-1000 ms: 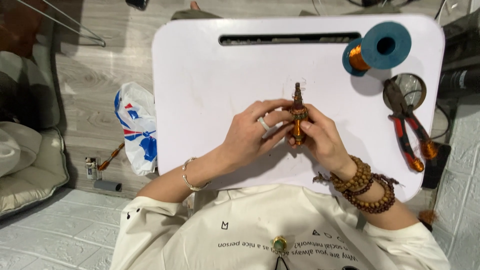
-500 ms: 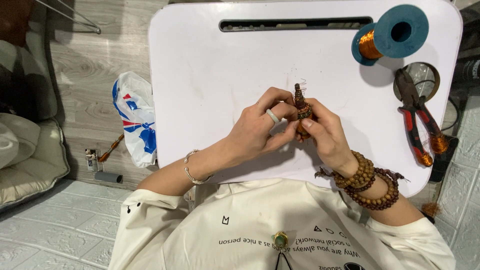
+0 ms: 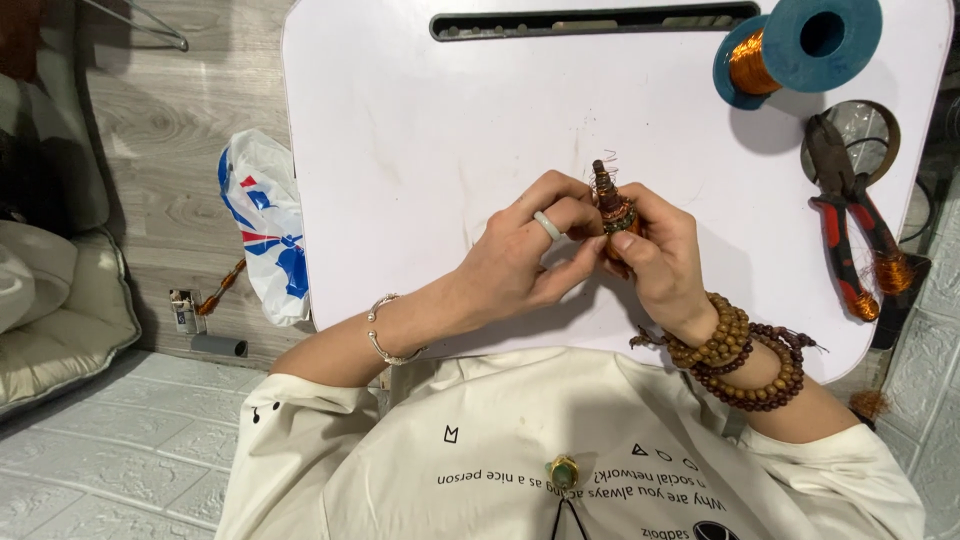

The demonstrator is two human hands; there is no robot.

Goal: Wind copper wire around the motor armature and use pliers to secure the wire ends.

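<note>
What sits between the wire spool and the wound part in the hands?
Nothing: in the head view the white tray is bare between the copper wire spool and the wound part held by both hands. The pliers lie off to the side.

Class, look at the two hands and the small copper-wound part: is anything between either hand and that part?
Nothing visible: the left hand and right hand both hold the copper-wound part directly above the white table.
</note>
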